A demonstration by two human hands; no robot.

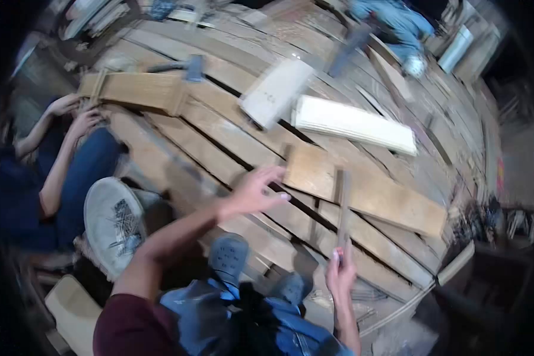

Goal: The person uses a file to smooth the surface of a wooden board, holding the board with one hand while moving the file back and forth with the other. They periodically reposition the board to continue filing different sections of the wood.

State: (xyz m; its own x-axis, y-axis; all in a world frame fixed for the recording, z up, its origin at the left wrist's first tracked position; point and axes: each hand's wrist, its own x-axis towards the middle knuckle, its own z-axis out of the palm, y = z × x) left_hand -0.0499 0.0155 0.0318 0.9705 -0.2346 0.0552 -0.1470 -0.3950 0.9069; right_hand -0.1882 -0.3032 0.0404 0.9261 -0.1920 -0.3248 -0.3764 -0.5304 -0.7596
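Observation:
My right hand (341, 273) is closed around the lower end of a narrow wooden strip (345, 207), which points away from me. The strip's upper part crosses in front of a long light-brown plank (391, 204). Near that plank's left end, my left hand (256, 193) is stretched out with its fingers apart and nothing in it. Slats of a wooden platform (219, 142) with dark gaps between them lie underneath.
A bucket (90, 219) holding nails (126, 222) stands left. Beside it, a co-worker's hands (77, 115) touch a wooden piece (136, 92), near a hammer (194, 68). Beyond lie a pale block (277, 92) and stacked white boards (353, 124). Another person (391, 24) is far right.

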